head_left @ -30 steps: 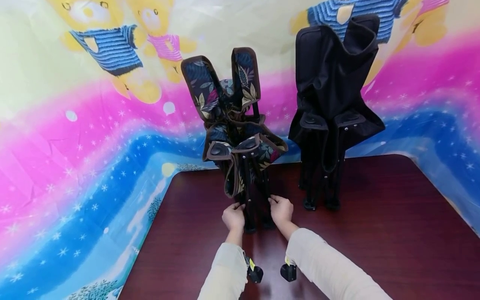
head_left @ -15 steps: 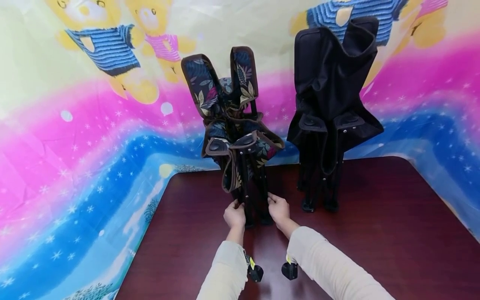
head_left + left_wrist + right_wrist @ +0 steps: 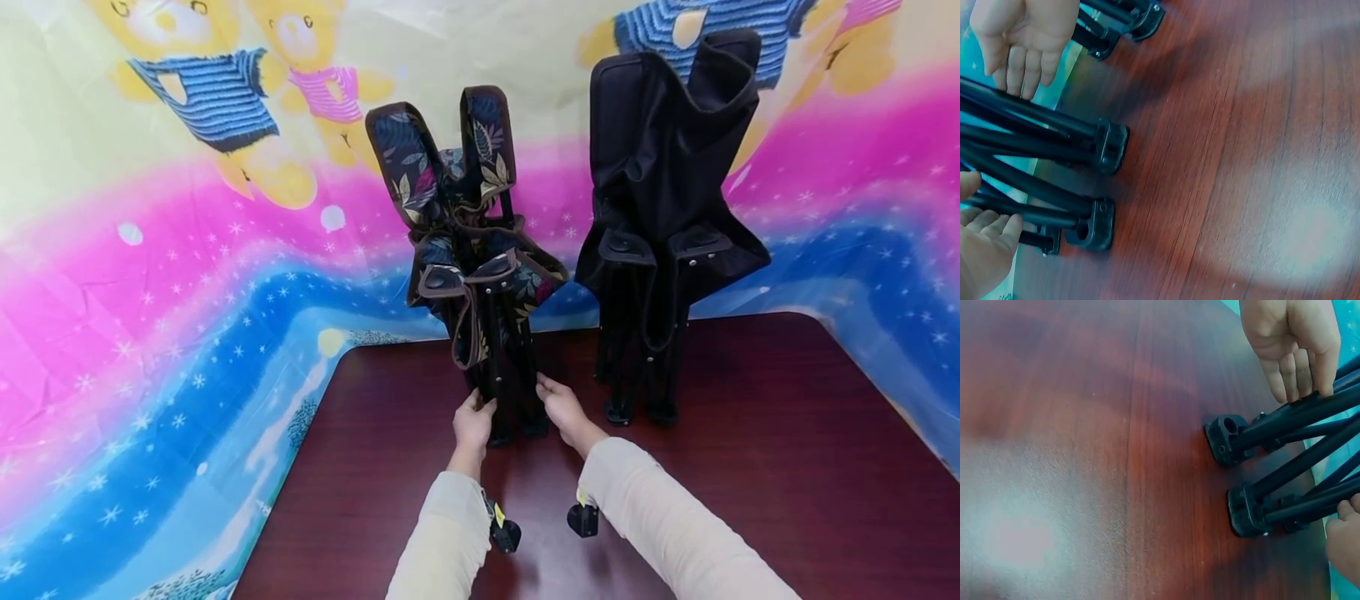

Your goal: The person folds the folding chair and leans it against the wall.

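Observation:
A folding camp chair (image 3: 487,283) in dark leaf-patterned fabric with brown trim stands folded upright at the back left of the table. My left hand (image 3: 474,427) is at its left lower leg, fingers fairly straight, thumb and fingertips against the black tubes (image 3: 1054,187). At the lower right leg my right hand (image 3: 566,410) touches the tube with its fingertips, the fingers stretched out. In the left wrist view, the right hand (image 3: 1029,37) has straight fingers behind the legs. The left hand (image 3: 1294,344) appears at the top of the right wrist view. Black plastic feet (image 3: 1247,509) rest on the tabletop.
A taller black folding chair (image 3: 667,208) stands folded to the right. Both chairs are on a dark red-brown wooden table (image 3: 750,500). Behind it hangs a colourful backdrop (image 3: 247,250) with printed bears. Small black wrist cameras (image 3: 506,536) hang below the cuffs.
The patterned chair has shifted slightly back, away from me. Both hands have moved forward with it, and their fingers look straighter. The black chair has not moved.

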The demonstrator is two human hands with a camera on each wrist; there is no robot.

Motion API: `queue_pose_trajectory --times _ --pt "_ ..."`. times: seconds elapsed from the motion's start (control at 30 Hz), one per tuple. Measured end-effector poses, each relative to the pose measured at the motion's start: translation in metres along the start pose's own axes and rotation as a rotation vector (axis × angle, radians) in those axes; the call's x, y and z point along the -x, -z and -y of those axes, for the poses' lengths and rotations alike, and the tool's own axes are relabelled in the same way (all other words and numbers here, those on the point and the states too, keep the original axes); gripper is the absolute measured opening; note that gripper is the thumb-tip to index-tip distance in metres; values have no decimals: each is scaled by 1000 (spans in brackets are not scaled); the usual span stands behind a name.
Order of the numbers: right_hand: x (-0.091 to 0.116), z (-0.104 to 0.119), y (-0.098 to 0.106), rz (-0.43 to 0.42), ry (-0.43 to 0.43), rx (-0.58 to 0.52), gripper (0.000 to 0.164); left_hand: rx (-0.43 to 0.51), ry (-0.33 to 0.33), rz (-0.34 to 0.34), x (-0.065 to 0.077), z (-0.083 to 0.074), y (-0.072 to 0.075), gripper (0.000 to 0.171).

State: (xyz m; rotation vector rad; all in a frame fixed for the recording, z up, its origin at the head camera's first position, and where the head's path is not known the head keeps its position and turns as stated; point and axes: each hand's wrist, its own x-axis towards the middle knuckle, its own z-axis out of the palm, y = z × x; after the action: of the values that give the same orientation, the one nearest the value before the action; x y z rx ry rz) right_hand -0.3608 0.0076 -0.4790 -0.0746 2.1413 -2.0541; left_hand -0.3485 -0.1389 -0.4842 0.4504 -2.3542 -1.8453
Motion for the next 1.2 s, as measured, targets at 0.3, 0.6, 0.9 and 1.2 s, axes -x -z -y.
queue_pose_trajectory --times 0.3,0.6,0.9,1.2 --pt "-2 4 3 39 -8 55 46 -37 -13 57 -6 -4 1 49" --pt "0 4 6 26 -13 176 47 -194 -83 39 -7 -5 3 46" --pt "11 -3 13 23 29 367 50 -303 -130 15 0 -2 10 42" --pt "27 -12 29 -22 136 572 48 -468 -232 37 9 0 21 42"
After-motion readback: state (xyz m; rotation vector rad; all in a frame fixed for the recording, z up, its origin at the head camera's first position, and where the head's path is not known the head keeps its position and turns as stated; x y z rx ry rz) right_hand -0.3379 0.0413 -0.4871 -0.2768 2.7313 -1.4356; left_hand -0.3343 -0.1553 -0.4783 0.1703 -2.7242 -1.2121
